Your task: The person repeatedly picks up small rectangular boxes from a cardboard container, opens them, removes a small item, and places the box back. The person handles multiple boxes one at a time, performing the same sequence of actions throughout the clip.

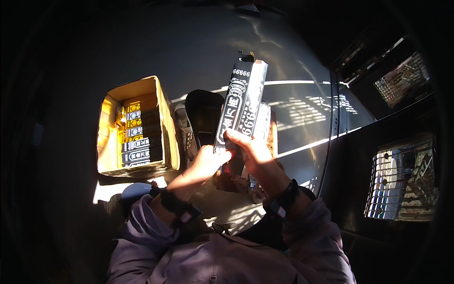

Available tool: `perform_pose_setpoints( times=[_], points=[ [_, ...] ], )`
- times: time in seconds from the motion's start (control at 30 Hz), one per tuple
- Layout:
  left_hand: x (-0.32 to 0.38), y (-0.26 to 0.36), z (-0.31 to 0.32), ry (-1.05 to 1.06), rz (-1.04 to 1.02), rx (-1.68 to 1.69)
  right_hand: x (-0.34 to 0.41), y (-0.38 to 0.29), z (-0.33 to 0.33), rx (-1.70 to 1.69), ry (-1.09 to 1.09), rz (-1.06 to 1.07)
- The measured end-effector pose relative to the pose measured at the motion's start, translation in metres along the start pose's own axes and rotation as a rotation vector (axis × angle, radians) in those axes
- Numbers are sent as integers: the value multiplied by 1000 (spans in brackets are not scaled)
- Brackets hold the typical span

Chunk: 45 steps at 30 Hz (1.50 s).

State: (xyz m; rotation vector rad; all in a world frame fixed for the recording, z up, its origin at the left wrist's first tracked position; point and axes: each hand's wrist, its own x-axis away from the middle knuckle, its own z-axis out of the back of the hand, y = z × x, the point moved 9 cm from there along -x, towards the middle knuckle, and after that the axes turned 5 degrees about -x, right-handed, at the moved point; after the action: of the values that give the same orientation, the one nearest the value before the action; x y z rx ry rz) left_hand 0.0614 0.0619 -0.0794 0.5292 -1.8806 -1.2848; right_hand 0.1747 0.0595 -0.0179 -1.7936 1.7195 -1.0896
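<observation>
Both of my hands hold the near end of a long black printed carton (234, 103), which points away from me, its far end showing raised flaps. My left hand (204, 163) grips the lower left corner. My right hand (253, 151) lies over the near end on the right, its thumb across the printed face. A pale, sunlit side of the carton faces right. Beneath and right of it, partly hidden, are other items I cannot make out. To the left, an open cardboard box (171, 142) holds several black and yellow printed cartons (136, 154).
Just right of the cardboard box stands a dark, rounded object (202, 106), partly covered by the carton. A dark door or panel with barred openings (400, 181) is at the right. Bright sunlight stripes the grey floor (298, 138).
</observation>
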Motion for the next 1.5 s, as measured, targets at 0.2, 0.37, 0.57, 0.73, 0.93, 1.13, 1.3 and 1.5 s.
perform_pose_setpoints(
  times=[0.2,0.37,0.57,0.73,0.93,1.13,1.3,1.5],
  points=[
    [13,3,-26,-80,56,-63,-25,-41,43,-49,90,165],
    [20,-9,-33,-124,171,-158,-35,-61,70,-169,123,165],
    [29,-18,-41,-187,122,-146,-38,-76,90,-173,202,201],
    [25,-20,-26,-289,222,-300,-35,-68,72,-246,97,232],
    [20,-3,-27,-244,149,41,-18,-37,18,-173,-16,103],
    [20,10,-29,-302,51,220,-6,-20,-5,-44,-63,87],
    [20,-10,-29,-258,176,141,-10,-26,10,72,77,121],
    [22,3,-21,-202,170,-169,-8,-26,12,0,0,152]
  ],
)
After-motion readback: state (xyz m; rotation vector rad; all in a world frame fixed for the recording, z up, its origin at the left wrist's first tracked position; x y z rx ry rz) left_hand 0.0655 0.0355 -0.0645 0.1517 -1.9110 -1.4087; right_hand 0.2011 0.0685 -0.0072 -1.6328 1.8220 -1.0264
